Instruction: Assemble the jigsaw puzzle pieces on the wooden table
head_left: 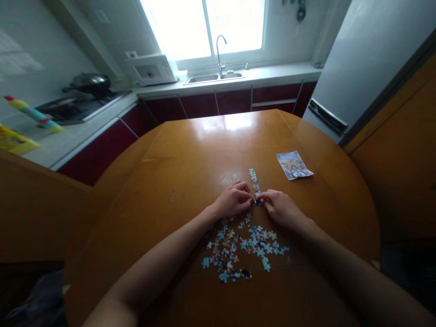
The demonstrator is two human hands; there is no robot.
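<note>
A thin, straight puzzle strip (252, 178) lies on the smooth, shiny brown wood counter (190, 168). The left hand (234, 200) and right hand (282, 207) meet at its near end. Their fingers (244, 207) are bent and hide that bit, so I cannot tell if they pinch a piece. Flat, knobbly loose pieces (244, 244), many light blue, lie messily on the near side. A creased paper sheet (294, 165) has a bright picture; its top writing is too blurry to read.
</note>
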